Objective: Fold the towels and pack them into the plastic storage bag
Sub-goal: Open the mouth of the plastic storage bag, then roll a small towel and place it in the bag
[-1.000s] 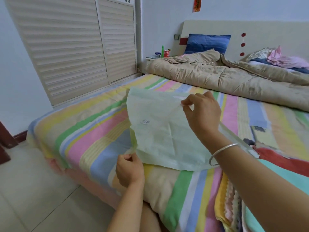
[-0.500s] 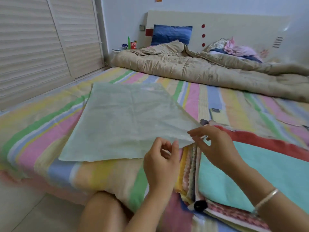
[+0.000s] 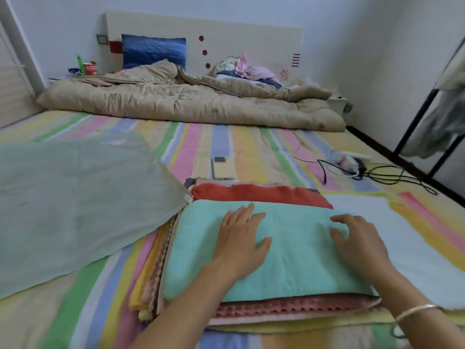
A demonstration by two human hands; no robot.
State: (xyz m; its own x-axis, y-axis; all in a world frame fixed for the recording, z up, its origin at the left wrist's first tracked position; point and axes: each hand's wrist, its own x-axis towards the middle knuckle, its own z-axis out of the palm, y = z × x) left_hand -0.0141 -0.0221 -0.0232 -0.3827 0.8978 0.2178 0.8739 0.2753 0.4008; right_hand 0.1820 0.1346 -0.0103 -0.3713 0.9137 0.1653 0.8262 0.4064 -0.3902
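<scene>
Single view from a wide-angle camera worn on the person's head. It sits at the near edge of the bed and faces forward and down along it, toward the headboard at the far end. The stack of towels lies close under the lens. The left hand and right hand enter from the bottom edge. The plastic bag fills the near left.
</scene>
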